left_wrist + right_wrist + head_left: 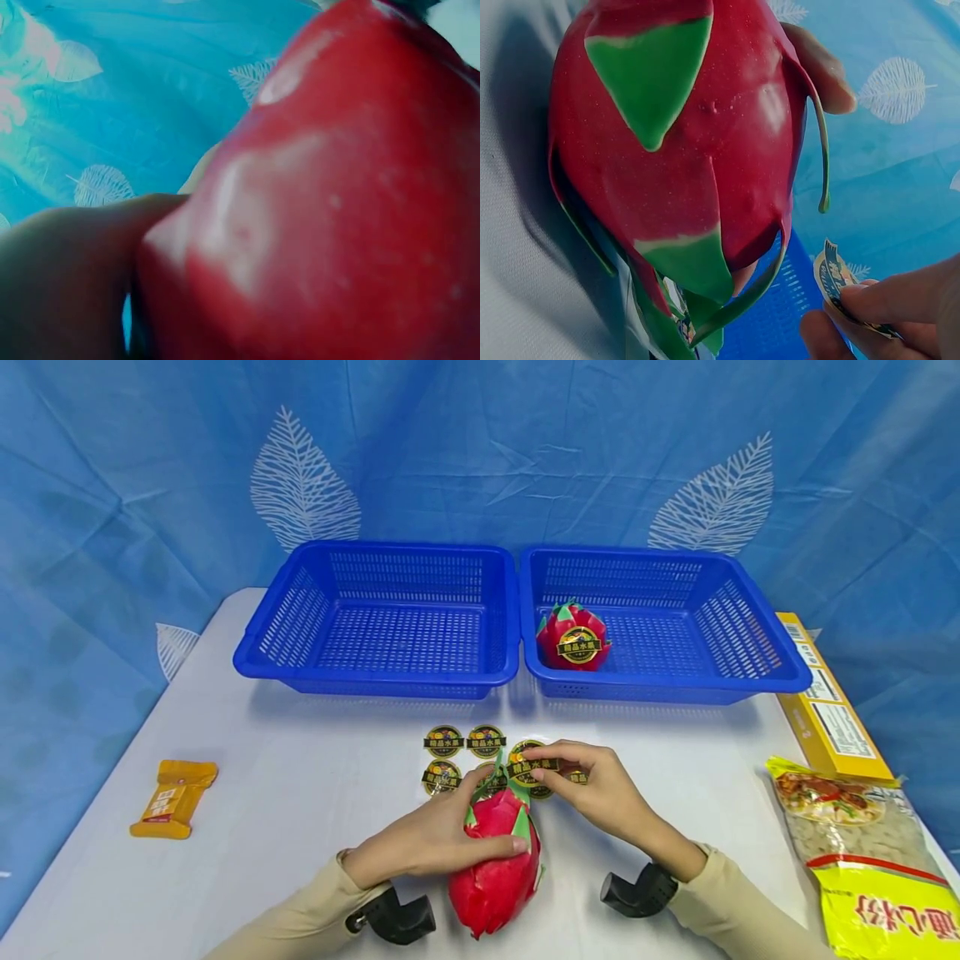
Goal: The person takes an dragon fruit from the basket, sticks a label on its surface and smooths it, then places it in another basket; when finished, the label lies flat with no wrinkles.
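A red dragon fruit [491,881] with green-tipped scales lies near the front of the table. My left hand [438,831] grips it, thumb over the top and fingers round the far side. In the right wrist view the dragon fruit [682,127] fills the left part. Just right of its green end, my right hand [592,785] pinches a round black-and-gold sticker [528,764] between thumb and fingers, apart from the fruit. That sticker [832,281] also shows in the right wrist view. Several matching stickers [443,741] lie on the table behind the fruit, some partly hidden by the hands.
Two blue baskets [375,678] [675,685] stand side by side at the back; the right one holds another dragon fruit [566,631] bearing a sticker. An orange packet [174,799] lies at left. A yellow box [836,702] and a noodle bag [862,852] lie at right.
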`<state>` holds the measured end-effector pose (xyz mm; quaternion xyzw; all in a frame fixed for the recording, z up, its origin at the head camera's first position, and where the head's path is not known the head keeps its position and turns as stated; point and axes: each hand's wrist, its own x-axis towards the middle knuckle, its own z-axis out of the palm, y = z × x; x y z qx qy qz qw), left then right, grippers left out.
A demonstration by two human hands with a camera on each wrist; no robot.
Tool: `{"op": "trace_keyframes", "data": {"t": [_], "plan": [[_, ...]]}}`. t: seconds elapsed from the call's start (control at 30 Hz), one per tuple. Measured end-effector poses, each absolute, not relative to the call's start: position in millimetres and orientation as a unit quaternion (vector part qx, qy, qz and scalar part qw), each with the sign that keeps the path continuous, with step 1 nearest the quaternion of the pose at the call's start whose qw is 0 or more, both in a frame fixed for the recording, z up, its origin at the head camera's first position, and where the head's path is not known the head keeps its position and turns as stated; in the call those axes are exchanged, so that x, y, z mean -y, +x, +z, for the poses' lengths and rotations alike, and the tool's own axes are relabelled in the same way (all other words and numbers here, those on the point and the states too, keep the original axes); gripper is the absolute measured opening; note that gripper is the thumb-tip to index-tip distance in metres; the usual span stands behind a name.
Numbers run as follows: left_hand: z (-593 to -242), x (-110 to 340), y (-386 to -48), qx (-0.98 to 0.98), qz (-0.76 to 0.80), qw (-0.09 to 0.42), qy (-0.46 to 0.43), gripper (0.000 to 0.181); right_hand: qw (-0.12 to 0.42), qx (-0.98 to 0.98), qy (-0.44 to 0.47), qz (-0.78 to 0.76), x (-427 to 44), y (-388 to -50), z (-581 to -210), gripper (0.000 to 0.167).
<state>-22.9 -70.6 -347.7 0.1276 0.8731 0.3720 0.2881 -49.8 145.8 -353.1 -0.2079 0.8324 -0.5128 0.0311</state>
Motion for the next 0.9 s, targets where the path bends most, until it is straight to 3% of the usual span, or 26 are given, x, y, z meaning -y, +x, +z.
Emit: {"op": "trace_keyframes", "data": {"t": [0.27,0.57,0.9], "plan": [[-345.6,72.2,-23.5,-0.860,0.397,0.296,0.124,0.097,0.024,-0.827,-0.195,-0.527,-145.7,-48.8,-351.3,0.021],[-339.0,72.4,-23.5,-0.864,0.406,0.268,0.129,0.096,-0.009,-0.803,-0.172,-0.571,-147.1,-46.7,-346.7,0.019],[-322.1,86.2,-31.3,-0.826,0.532,0.137,0.127,0.094,-0.032,-0.746,-0.185,-0.639,-144.0,-35.8,-335.2,0.019]]}}
